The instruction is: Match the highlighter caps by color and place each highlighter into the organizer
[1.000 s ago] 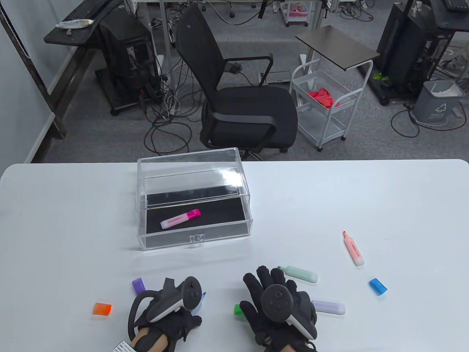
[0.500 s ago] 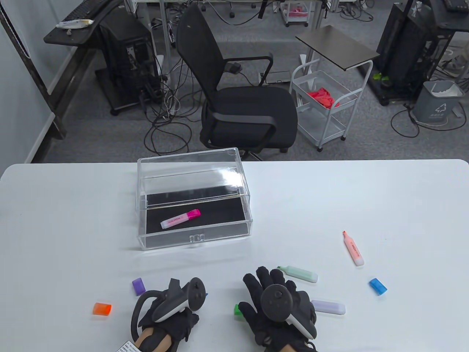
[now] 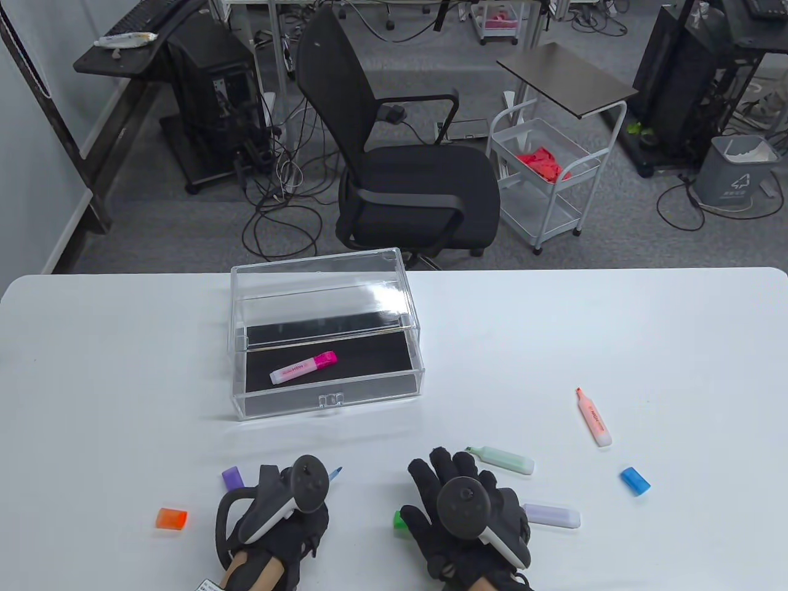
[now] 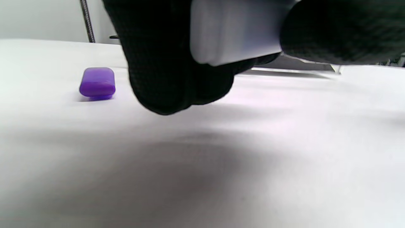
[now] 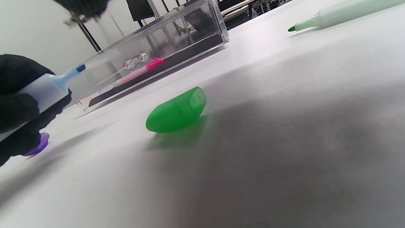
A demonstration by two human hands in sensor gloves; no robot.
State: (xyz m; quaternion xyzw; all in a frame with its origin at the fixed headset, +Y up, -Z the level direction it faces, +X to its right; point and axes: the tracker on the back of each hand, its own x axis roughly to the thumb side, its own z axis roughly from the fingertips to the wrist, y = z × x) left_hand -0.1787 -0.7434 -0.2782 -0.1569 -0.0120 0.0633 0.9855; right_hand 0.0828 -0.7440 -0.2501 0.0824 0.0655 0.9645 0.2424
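Highlighters point(image 3: 304, 367): five; loose caps point(image 3: 171, 518): four; hands point(image 3: 271, 523): two.

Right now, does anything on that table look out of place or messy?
Yes: loose caps lie apart from their uncapped highlighters, e.g. the blue cap far right while the left hand grips the blue highlighter.
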